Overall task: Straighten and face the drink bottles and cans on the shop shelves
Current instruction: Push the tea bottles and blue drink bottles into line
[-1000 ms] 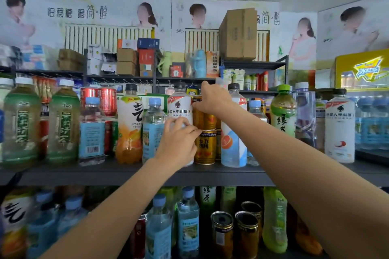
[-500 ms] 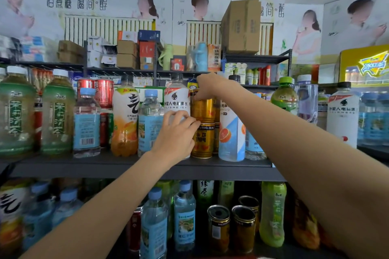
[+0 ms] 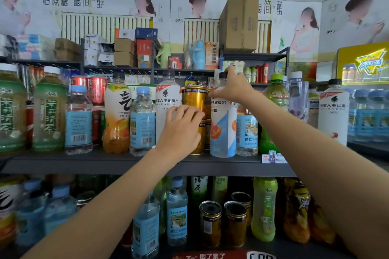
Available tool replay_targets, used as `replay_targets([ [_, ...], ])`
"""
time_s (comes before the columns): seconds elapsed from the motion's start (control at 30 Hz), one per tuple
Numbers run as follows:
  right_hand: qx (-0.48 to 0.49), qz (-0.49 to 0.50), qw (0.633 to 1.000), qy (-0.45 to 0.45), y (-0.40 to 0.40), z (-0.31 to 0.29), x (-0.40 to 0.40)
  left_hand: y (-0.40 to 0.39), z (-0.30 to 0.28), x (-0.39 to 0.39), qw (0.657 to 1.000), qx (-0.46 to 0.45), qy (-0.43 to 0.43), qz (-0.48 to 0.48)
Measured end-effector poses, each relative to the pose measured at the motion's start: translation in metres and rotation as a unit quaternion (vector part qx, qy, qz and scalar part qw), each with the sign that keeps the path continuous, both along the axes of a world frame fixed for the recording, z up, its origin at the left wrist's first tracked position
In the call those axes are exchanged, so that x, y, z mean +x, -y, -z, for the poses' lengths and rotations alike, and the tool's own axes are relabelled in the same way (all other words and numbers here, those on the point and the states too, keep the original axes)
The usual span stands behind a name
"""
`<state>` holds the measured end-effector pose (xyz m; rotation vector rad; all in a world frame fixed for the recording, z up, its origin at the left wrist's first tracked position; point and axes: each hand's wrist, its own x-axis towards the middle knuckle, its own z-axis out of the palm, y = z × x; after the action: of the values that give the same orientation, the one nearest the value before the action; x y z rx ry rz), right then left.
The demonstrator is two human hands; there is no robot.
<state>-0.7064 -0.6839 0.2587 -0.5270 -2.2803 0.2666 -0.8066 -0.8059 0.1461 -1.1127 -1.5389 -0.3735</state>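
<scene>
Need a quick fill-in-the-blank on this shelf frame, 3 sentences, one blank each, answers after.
1. The right hand grips the white bottle with the orange-slice label near its ____.
2. The left hand holds a white bottle that stands just left of two stacked ____ cans.
3. The cardboard box sits on the ____ shelf.

Answers: top; gold; top

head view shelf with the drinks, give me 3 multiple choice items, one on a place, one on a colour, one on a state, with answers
1. Where is the right hand?
A. On the shoulder of the white grapefruit bottle
B. On a lower-shelf can
C. On the cardboard box

2. What colour is the cap of the orange drink bottle?
A. Red
B. Black
C. Yellow

3. How does the white grapefruit bottle stand?
A. Lying flat
B. Upside down
C. Upright on the shelf

Answers: 1 A, fingers curl round it below its cap. 2 B, the cap is dark. 3 C, its base sits on the board.
</scene>
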Motion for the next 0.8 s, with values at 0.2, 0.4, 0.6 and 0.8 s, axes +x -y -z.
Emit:
replay_targets([
  [0.2, -0.022, -0.043, 0.993, -0.106, -0.005, 0.029, -0.01, -0.003, 0.018, 0.02, 0.996, -0.018, 0.085, 0.034],
  [0.4, 0.029, -0.086, 0.959, -0.267, 0.024, 0.046, 0.018, 0.013, 0.023, 0.051, 0.9, 0.072, 0.361, 0.235],
  [0.6, 0.079, -0.171, 0.943, -0.276, 0.112, 0.041, 0.033, 0.069, 0.016, 0.07, 0.829, 0.176, 0.369, 0.382],
  [0.8, 0.051, -0.314, 0.926, -0.202, 0.245, 0.075, -0.011, 0.202, 0.043, 0.047, 0.769, 0.247, 0.437, 0.395],
])
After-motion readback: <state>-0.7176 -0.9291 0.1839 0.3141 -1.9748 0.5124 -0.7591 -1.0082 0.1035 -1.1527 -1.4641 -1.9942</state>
